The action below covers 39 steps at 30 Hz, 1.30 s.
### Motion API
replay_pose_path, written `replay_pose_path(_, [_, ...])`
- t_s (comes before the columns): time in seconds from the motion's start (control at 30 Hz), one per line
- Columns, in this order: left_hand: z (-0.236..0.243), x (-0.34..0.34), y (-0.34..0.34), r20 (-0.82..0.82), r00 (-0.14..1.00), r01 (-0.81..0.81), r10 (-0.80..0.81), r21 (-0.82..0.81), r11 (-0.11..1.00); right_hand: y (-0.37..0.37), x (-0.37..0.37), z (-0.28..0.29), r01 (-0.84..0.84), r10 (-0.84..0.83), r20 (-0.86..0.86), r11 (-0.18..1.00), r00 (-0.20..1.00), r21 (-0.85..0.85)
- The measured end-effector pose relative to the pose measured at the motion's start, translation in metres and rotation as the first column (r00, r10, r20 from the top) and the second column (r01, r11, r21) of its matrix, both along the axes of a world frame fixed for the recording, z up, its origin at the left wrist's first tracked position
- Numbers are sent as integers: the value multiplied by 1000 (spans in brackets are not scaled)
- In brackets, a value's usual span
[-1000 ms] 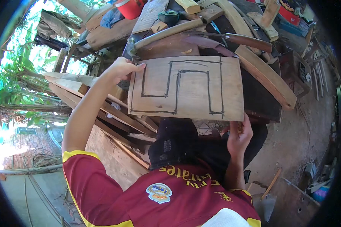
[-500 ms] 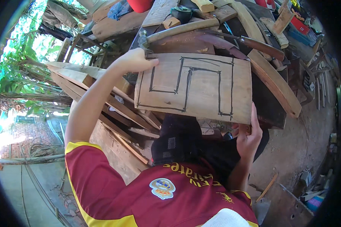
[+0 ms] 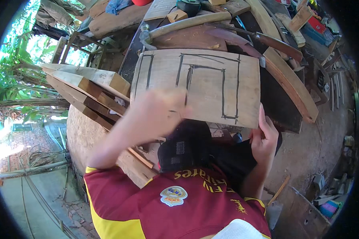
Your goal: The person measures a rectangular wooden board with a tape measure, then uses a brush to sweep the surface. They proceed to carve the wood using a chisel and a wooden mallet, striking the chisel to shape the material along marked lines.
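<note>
A rectangular light wooden board (image 3: pixel 203 95) lies tilted at the front of the bench, marked with angular black outlines. My right hand (image 3: pixel 263 133) grips it at the lower right corner, fingers curled against its edge. My left hand (image 3: pixel 159 109), smeared by motion, is over the lower left part of the board, hiding some of the lines; its fingers cannot be made out. Just behind the board are a hammer (image 3: pixel 191 23) with a long wooden handle and a long blade tool (image 3: pixel 279 47) with a dark wooden handle.
The dark bench (image 3: pixel 285 107) carries wood offcuts and a tape measure (image 3: pixel 188 6). A curved timber (image 3: pixel 291 89) lies along its right side. Pointed boards (image 3: pixel 83 87) are stacked at the left. A red container (image 3: pixel 140 2) stands at the back, scrap wood (image 3: pixel 307 207) at the lower right.
My left hand has left the board's upper left corner and moved down and right across its face. My right hand still grips the board, which has shifted slightly.
</note>
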<state>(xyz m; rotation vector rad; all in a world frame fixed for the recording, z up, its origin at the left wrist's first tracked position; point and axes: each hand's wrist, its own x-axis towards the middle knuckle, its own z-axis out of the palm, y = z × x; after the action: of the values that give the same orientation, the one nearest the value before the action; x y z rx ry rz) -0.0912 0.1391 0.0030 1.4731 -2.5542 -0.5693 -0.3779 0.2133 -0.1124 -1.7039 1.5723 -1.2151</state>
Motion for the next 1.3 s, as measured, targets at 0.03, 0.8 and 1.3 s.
replay_pose_path(0.03, [-9,-2,15,-215,975,52,-53,-9,999,1,0,5,-15,15,8,999,1000,41])
replay_pose_path(0.8, [-82,-48,71,-681,689,322,-248,-19,947,7,-31,31,41,-44,-222,999,974,-14])
replay_pose_path(1.3, [-75,0,16,-233,971,-35,-63,-394,918,-14,-6,66,62,-122,284,975,951,211])
